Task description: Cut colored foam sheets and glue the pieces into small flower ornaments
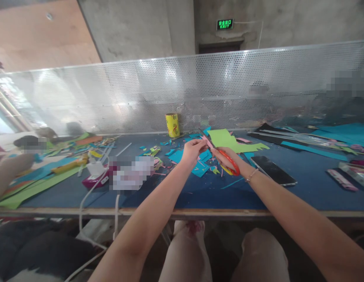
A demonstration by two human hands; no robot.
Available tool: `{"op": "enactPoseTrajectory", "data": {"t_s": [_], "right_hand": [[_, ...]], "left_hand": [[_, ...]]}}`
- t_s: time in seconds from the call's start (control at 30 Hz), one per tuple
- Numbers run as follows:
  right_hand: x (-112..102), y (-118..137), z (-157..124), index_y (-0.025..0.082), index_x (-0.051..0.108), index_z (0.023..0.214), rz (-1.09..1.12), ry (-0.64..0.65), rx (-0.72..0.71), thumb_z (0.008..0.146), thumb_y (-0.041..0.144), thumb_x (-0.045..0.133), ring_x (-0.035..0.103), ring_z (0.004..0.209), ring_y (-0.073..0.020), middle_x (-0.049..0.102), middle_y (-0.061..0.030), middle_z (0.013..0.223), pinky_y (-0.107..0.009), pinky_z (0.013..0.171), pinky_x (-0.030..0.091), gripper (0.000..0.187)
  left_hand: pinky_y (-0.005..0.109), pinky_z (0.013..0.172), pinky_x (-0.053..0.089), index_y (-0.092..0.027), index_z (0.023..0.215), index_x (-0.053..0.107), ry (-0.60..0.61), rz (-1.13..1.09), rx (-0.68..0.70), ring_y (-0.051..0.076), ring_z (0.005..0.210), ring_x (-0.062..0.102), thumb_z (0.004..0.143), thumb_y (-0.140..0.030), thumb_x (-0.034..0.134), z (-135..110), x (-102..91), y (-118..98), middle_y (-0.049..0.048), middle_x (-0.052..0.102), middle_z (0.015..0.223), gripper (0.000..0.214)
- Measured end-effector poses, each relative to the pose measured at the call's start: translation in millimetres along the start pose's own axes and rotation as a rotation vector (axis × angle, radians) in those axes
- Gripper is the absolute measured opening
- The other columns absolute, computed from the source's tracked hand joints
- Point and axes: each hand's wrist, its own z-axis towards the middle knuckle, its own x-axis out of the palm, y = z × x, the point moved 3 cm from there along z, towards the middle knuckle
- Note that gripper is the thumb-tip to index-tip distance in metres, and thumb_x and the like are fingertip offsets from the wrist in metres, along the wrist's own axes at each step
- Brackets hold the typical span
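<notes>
My right hand (229,156) grips a pair of orange-handled scissors (229,159), blades pointing up and left. My left hand (192,150) is closed in a pinch on a small pink paper piece (205,141) held at the scissor blades. Both hands hover over the blue table (287,196), above several teal paper scraps (199,166). A light green paper sheet (229,140) with a jagged edge lies just behind the hands.
A black phone (272,170) lies right of my right wrist. A yellow can (172,124) stands at the perforated metal screen (199,90). White cables (90,192) and coloured paper strips lie to the left, where another person's arm (5,174) rests. Dark and teal sheets lie far right.
</notes>
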Motion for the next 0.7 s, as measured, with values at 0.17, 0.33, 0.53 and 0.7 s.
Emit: {"op": "enactPoseTrajectory", "data": {"t_s": [0.17,0.33,0.53,0.7], "right_hand": [[-2,4,-1,0.016,0.049,0.068,0.074,-0.021,0.095,0.073,0.055,0.042,0.038,0.035,-0.0075,0.041,0.0035,0.044,-0.021,0.036,0.032,0.04],[-19,-9,11,0.016,0.052,0.073,-0.279,-0.184,0.05,0.071,0.053,0.048,0.052,0.055,-0.0149,0.054,-0.004,0.059,-0.024,0.049,0.037,0.038],[-38,-52,18,0.01,0.049,0.101,-0.68,-0.1,0.211,0.067,0.035,0.06,0.058,0.079,-0.0238,0.062,-0.0161,0.086,-0.026,0.06,0.038,0.045],[-47,-53,14,0.013,0.059,0.085,-0.75,-0.003,0.115,0.068,0.028,0.056,0.057,0.083,-0.0238,0.063,-0.0148,0.087,-0.029,0.068,0.039,0.023]], "left_hand": [[0.024,0.059,0.044,-0.012,0.06,0.06,0.032,0.009,-0.015,0.008,0.052,0.053,0.053,-0.024,0.07,-1,2.8,4,0.0015,0.058,0.053,0.017],[0.023,0.059,0.044,-0.012,0.061,0.06,0.021,0.011,0.002,0.008,0.053,0.053,0.055,-0.024,0.068,2,-0.5,3,0.0017,0.058,0.056,0.015],[0.025,0.061,0.045,-0.012,0.061,0.055,0.018,-0.022,0.006,0.008,0.054,0.054,0.053,-0.019,0.069,4,-3.9,3,0.0018,0.059,0.058,0.017],[0.025,0.063,0.046,-0.012,0.06,0.051,0.025,-0.014,-0.008,0.009,0.055,0.056,0.054,-0.016,0.068,3,-2.5,5,0.0014,0.059,0.058,0.018]]}}
